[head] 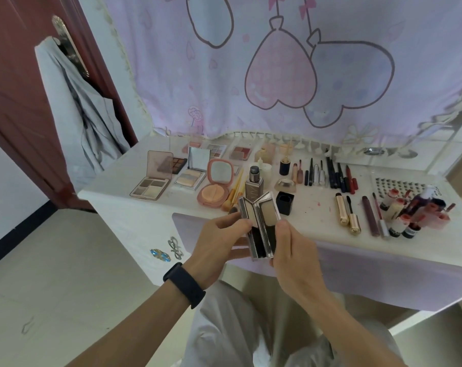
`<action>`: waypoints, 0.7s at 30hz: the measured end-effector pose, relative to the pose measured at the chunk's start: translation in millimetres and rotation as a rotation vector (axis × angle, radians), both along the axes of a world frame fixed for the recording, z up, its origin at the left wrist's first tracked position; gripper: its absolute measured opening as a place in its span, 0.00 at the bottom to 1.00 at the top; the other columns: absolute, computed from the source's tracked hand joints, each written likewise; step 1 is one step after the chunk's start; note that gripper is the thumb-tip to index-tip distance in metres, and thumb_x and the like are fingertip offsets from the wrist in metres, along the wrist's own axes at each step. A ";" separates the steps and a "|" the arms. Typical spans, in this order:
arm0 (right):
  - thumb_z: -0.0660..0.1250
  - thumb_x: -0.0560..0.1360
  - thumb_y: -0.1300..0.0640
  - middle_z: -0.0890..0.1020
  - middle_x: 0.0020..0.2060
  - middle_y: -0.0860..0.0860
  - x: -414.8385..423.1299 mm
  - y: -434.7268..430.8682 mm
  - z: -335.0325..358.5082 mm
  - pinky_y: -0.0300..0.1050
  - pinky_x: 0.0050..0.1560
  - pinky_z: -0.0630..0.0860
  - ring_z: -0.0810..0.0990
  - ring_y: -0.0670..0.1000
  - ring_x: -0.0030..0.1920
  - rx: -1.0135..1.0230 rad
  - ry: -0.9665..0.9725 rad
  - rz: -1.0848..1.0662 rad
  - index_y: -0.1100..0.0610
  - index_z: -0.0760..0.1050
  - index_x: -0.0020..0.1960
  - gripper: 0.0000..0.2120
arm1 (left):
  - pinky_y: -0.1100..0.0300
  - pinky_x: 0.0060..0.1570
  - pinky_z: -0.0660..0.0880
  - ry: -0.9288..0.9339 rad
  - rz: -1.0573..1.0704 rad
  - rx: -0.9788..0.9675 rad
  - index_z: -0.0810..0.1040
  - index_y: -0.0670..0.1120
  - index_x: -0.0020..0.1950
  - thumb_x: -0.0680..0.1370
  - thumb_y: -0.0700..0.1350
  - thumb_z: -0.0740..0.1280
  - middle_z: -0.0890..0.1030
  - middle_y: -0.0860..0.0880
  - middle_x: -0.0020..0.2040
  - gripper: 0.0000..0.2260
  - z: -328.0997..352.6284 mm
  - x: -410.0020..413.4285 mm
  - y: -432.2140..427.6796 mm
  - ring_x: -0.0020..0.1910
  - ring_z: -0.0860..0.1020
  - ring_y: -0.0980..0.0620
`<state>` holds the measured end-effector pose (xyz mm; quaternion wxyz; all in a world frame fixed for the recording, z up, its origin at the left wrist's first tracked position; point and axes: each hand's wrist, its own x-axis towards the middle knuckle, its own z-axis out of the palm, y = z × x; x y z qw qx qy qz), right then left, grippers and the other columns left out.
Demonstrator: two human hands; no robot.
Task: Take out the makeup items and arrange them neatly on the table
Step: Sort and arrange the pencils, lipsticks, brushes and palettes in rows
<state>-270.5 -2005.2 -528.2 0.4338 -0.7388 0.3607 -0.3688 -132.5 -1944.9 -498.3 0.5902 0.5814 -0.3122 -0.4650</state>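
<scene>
I hold a slim silver compact palette (261, 223) open like a book above the table's front edge. My left hand (219, 241) grips its left half and my right hand (293, 250) grips its right half. Pale powder pans show in its upper part. On the white table (317, 229) behind it lie an open eyeshadow quad (150, 188), a mirrored highlighter palette (191, 176), a round pink blush compact (215, 192), a foundation bottle (254, 181) and a black cap (285, 202).
Pencils and liners (330, 173) lie in a row at the back right. Gold mascara tubes (347, 215), lip glosses and small bottles (410, 215) crowd the right side. A pink curtain (277, 75) hangs behind. A dark red door (25, 115) stands left.
</scene>
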 end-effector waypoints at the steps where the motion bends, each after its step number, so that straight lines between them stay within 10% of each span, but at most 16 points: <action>1: 0.49 0.85 0.47 0.77 0.30 0.57 -1.4 -1.3 1.1 0.48 0.29 0.70 0.76 0.58 0.31 0.001 -0.009 -0.001 0.56 0.72 0.42 0.21 | 0.58 0.41 0.81 0.014 -0.001 -0.008 0.86 0.50 0.53 0.72 0.49 0.70 0.86 0.45 0.49 0.12 0.8 1.2 1.7 0.45 0.85 0.48; 5: 0.50 0.84 0.39 0.80 0.39 0.64 -5.3 -7.2 2.7 0.59 0.38 0.78 0.77 0.63 0.38 0.126 -0.023 0.104 0.63 0.75 0.49 0.29 | 0.54 0.45 0.81 0.159 -0.048 -0.024 0.85 0.47 0.57 0.73 0.50 0.72 0.84 0.42 0.57 0.15 -0.4 9.8 6.9 0.53 0.84 0.41; 9: 0.51 0.84 0.39 0.82 0.40 0.60 -4.4 -14.6 -2.8 0.38 0.35 0.77 0.78 0.49 0.31 0.298 -0.026 0.127 0.58 0.80 0.50 0.27 | 0.53 0.49 0.82 0.321 -0.070 -0.024 0.83 0.44 0.60 0.75 0.48 0.72 0.81 0.40 0.62 0.16 -8.6 19.8 13.3 0.56 0.82 0.36; 15: 0.58 0.82 0.39 0.86 0.38 0.50 6.7 -15.4 -10.5 0.40 0.35 0.81 0.82 0.48 0.31 0.639 -0.127 0.138 0.50 0.80 0.54 0.18 | 0.48 0.53 0.82 0.310 -0.084 0.056 0.74 0.48 0.71 0.75 0.40 0.69 0.80 0.41 0.65 0.23 -8.1 54.8 33.6 0.61 0.80 0.35; 21: 0.61 0.81 0.40 0.86 0.35 0.49 36.4 -2.5 -10.0 0.39 0.33 0.80 0.84 0.46 0.32 0.691 -0.146 0.206 0.51 0.80 0.51 0.17 | 0.64 0.65 0.70 -0.638 -0.233 0.218 0.56 0.68 0.73 0.61 0.64 0.78 0.59 0.69 0.70 0.46 10.2 68.4 51.3 0.71 0.65 0.58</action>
